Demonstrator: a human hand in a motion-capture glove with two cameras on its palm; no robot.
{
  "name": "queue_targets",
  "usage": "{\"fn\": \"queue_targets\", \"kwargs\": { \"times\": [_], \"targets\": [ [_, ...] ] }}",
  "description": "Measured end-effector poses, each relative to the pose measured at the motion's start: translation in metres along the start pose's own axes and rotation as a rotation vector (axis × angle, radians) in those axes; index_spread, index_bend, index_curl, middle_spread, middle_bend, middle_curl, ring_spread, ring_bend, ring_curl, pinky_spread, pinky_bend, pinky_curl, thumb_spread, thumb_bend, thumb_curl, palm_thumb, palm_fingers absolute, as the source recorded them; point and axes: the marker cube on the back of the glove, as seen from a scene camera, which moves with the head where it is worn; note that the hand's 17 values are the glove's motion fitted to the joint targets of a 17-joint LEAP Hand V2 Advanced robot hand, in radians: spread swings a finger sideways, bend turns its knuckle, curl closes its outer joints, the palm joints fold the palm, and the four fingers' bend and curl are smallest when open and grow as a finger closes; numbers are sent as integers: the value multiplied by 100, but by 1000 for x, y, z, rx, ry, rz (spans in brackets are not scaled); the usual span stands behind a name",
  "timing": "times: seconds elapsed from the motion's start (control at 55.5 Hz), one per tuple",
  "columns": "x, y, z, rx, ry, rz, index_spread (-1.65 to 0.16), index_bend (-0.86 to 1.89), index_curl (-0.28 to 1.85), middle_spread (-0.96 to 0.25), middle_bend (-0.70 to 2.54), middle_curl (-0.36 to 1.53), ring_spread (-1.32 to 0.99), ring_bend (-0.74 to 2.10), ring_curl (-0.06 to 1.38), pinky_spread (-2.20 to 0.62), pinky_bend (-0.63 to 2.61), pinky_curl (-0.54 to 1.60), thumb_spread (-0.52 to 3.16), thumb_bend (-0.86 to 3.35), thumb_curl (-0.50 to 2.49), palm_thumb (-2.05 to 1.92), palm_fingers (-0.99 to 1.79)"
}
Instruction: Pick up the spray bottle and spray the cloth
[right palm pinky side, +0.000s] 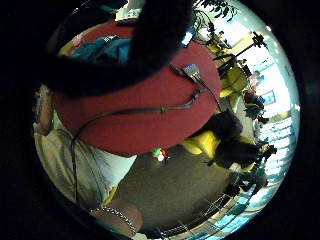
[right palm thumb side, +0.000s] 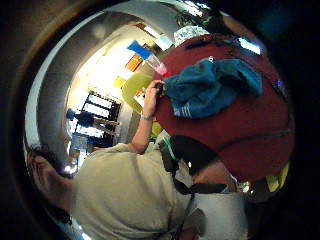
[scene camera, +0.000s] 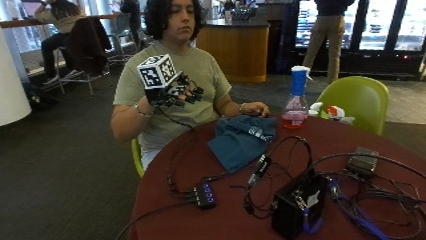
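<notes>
sitting behind the round red table (scene camera: 200, 220), the person holds the gloved right hand (scene camera: 176, 92) raised in front of the chest, clear of the table and gripping nothing; its fingers hang loosely curled. the bare left hand (scene camera: 254, 108) rests on the table edge, touching the far corner of the blue cloth (scene camera: 241, 140). the cloth lies crumpled on the table directly in front of the person. the spray bottle (scene camera: 296, 102), with a blue head and reddish liquid at the bottom, stands upright on the far side of the table, just beyond the cloth and beside the left hand, well apart from the right hand. a green chair (scene camera: 356, 100) stands behind the bottle. in the thumb side palm view, the cloth (right palm thumb side: 210, 87) lies on the red table (right palm thumb side: 240, 130).
</notes>
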Motion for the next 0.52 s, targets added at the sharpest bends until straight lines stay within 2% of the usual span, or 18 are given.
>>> {"fn": "queue_targets", "kwargs": {
  "times": [0.288,0.522],
  "targets": [
    [12,33,4,-68,4,-11,-42,15,29,-3,18,32,-7,27,33,23,24,34,104,-3,36,48,38],
    [17,39,4,-61,-13,-14,-42,15,28,-3,18,31,-7,27,33,23,24,34,104,-3,35,47,36]
  ]
}}
